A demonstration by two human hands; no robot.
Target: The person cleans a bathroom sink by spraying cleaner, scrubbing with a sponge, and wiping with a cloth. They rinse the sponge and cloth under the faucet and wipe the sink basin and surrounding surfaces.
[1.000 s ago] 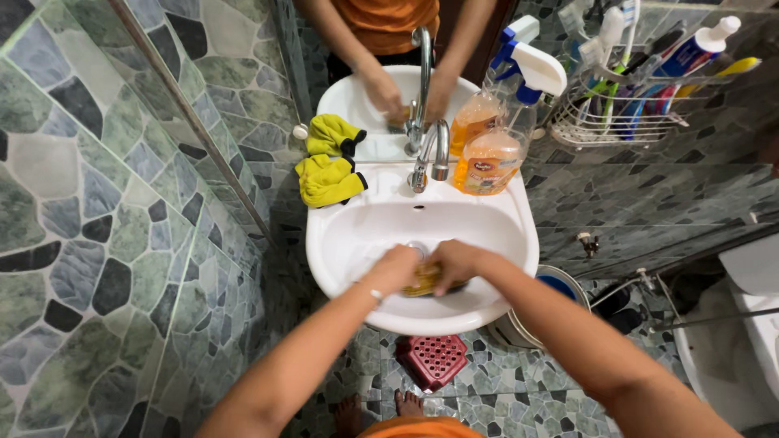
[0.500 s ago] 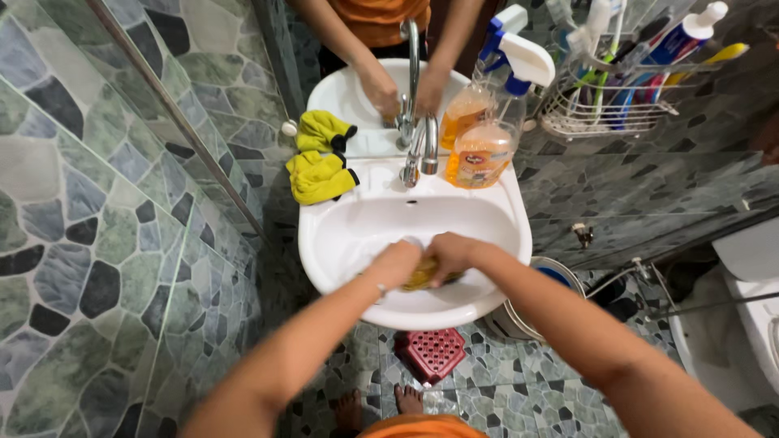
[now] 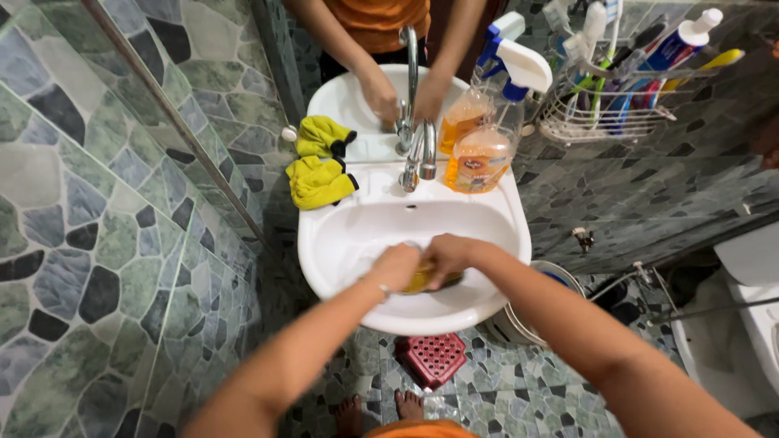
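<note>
Two bare hands meet over the near side of a white ceramic basin, seen from above. The left hand and the right hand press together around a yellow sponge with a darker underside. Each grip is closed on the sponge, fingers curled over it. Only a sliver of the sponge shows below and between the knuckles, and it sits just above the basin's smooth, glossy bowl, near its front rim.

Beyond the hands, at the far edge of the basin, stands a curved chrome tap. Just to the right of the tap is a clear plastic spray bottle of orange liquid with a white and blue trigger head. To the left of the tap, a crumpled yellow cloth with a soft, fuzzy texture lies on the basin's ledge. Further right of the hands, a white wire rack on the wall holds toothbrushes and tubes. The walls and floor are tiled in irregular green and grey stone shapes. Below the basin, a red perforated plastic stool stands on the floor.
</note>
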